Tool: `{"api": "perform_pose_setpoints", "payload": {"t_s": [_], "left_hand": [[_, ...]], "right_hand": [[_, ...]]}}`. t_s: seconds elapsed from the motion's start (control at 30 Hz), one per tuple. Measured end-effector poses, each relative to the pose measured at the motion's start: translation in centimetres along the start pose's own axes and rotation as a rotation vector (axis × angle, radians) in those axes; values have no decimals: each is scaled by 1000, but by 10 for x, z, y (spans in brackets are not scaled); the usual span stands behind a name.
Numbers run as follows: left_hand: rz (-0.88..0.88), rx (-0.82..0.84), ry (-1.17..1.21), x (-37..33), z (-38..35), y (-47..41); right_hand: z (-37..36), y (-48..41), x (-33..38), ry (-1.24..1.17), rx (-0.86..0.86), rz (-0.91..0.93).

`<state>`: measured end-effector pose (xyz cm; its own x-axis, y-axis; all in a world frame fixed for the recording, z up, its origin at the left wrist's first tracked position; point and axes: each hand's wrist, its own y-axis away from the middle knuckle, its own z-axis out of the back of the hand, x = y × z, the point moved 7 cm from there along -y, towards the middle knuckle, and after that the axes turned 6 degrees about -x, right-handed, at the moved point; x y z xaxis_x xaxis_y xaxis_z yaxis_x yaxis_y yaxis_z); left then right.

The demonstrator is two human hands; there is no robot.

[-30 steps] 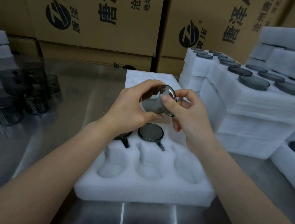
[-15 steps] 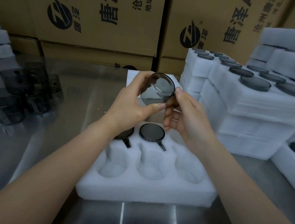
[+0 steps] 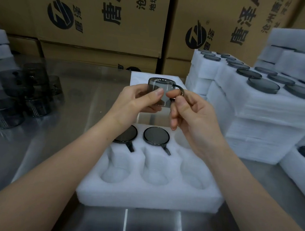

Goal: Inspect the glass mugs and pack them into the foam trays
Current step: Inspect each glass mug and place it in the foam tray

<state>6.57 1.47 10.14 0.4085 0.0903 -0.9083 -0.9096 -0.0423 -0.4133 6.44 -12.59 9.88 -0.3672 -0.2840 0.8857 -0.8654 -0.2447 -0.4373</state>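
A smoky grey glass mug is held upside down above the white foam tray. My left hand grips its body with thumb and fingers. My right hand pinches the mug's handle on its right side. Two mugs sit base-up in the tray's far row, the left one partly hidden behind my left wrist. The tray's three near pockets hold nothing.
Several loose grey mugs stand on the steel table at left. Stacked foam trays filled with mugs rise at right, another tray at the right edge. Cardboard boxes form the back wall.
The mug has been turned from tilted, with its round end facing me, to upside down, side on. My right hand has shifted onto the handle.
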Motion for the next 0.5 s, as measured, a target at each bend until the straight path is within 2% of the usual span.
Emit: {"api": "perform_pose_setpoints", "payload": {"t_s": [0.2,0.5], "left_hand": [[61,54,58,7,-4,-2],[45,120,5,3,-12,2]], "right_hand": [[4,0,5,113,-65,77],[13,-4,0,119,-125,30]]}}
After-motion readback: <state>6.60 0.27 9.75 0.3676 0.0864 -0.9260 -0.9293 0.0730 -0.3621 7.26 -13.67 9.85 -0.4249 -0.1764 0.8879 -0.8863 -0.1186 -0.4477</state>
